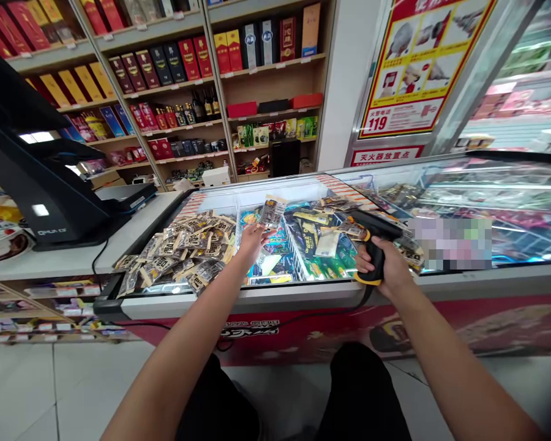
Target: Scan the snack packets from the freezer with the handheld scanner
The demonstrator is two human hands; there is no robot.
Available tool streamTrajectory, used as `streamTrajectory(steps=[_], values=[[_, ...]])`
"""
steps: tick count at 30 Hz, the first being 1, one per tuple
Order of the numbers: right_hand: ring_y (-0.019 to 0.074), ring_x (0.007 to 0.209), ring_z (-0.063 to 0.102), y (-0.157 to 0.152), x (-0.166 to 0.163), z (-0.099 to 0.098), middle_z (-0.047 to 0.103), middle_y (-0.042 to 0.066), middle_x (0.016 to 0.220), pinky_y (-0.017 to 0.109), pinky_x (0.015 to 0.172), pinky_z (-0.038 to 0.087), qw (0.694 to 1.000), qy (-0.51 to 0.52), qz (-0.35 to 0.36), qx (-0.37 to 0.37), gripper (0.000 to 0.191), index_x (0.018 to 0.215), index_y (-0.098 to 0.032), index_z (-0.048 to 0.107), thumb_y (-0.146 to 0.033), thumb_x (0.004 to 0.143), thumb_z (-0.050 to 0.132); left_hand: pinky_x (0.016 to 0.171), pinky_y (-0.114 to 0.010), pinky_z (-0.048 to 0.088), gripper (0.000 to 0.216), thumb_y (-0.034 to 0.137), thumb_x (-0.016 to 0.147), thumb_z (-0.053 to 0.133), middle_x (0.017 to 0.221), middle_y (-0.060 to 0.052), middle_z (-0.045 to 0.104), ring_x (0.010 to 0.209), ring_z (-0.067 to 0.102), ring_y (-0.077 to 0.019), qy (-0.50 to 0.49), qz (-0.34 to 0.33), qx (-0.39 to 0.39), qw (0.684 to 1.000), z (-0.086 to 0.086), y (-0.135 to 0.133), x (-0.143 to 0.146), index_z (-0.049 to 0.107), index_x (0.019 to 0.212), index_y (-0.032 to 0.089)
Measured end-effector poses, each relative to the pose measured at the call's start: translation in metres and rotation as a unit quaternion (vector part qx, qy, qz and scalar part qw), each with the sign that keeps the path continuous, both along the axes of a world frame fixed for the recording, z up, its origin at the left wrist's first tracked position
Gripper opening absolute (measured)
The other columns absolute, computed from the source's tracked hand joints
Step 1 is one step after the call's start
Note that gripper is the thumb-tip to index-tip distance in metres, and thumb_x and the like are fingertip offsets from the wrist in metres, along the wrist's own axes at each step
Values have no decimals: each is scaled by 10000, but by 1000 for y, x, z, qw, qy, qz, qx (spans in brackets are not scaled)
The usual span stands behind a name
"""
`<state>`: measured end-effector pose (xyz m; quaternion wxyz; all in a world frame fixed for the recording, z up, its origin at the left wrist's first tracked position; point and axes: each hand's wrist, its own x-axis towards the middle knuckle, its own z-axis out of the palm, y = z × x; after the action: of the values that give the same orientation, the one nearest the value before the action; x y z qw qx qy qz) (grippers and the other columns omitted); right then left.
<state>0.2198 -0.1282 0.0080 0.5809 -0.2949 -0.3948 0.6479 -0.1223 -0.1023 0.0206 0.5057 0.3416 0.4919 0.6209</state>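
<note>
My left hand grips a small brown snack packet by its lower edge above the chest freezer. In my right hand is a black and yellow barcode scanner, its handle wrapped by my fingers and its head pointing left. A heap of similar packets lies on the freezer's glass lid to the left of my left hand. Other such packets lie on the glass on the right, behind and around the scanner. Below my hands, wire baskets hold colourful frozen packages.
A dark checkout machine stands on the white counter at the left. The scanner's cable hangs along the freezer's red front. Shelves of boxes and bottles line the back wall, beside a red poster.
</note>
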Motion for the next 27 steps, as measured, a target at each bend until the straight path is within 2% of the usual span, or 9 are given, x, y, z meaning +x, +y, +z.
streamTrajectory(steps=[3, 6, 9, 12, 15, 20, 24, 27], values=[[99, 429, 435, 6, -4, 4, 519, -76, 597, 215, 395, 427, 1000, -16, 3, 0, 434, 1002, -258, 664, -458, 772, 972, 1204, -453, 512, 450, 380, 858, 998, 879, -24, 796, 1277, 853, -318, -29, -8, 15, 999, -7, -4, -4, 567, 841, 252], [105, 440, 445, 10, -14, 12, 532, -73, 595, 213, 394, 440, 1000, -17, -4, 2, 409, 998, -262, 658, -447, 780, 950, 1092, -378, 545, 469, 336, 825, 1018, 783, 6, 742, 1282, 859, -316, -45, -17, 29, 998, -8, -6, -6, 557, 817, 248], [105, 445, 460, 7, -32, 19, 545, -76, 593, 208, 397, 455, 1000, -16, -23, -3, 403, 985, -274, 645, -454, 790, 949, 988, -331, 546, 435, 293, 841, 999, 856, -16, 802, 1312, 851, -311, -56, -19, 27, 998, -5, -9, -8, 568, 846, 243], [110, 436, 472, -4, -56, 22, 568, -76, 593, 220, 388, 457, 999, -23, -29, 7, 404, 985, -281, 653, -454, 786, 960, 948, -307, 543, 451, 271, 870, 980, 913, -35, 837, 1390, 818, -317, -55, -19, 29, 998, -5, -11, -13, 530, 852, 248], [107, 423, 474, -21, -82, 22, 585, -75, 586, 225, 379, 446, 998, -55, -2, 11, 427, 992, -273, 676, -467, 772, 986, 958, -304, 546, 418, 211, 898, 949, 856, -37, 812, 1453, 784, -319, -73, -35, 39, 996, -9, -12, -19, 535, 861, 257], [101, 410, 484, -48, -113, 22, 613, -64, 589, 225, 380, 450, 990, -127, 59, 17, 445, 994, -252, 681, -489, 803, 1005, 1030, -321, 552, 439, 132, 898, 920, 826, -14, 784, 1423, 800, -306, -112, -37, 39, 992, -14, -14, -22, 502, 856, 255], [111, 400, 503, -55, -123, 21, 634, -51, 608, 227, 359, 452, 986, -149, 74, 3, 436, 970, -263, 630, -431, 845, 1012, 1088, -360, 554, 457, 121, 864, 940, 885, -35, 808, 1490, 758, -333, -107, -50, 46, 992, -14, -15, -21, 503, 866, 255], [112, 390, 500, -53, -127, 22, 619, -55, 593, 221, 343, 441, 987, -147, 69, -1, 451, 944, -272, 601, -418, 851, 1018, 1103, -366, 554, 449, 97, 871, 923, 926, -41, 826, 1461, 775, -321, -107, -51, 54, 991, -15, -14, -21, 502, 860, 254]])
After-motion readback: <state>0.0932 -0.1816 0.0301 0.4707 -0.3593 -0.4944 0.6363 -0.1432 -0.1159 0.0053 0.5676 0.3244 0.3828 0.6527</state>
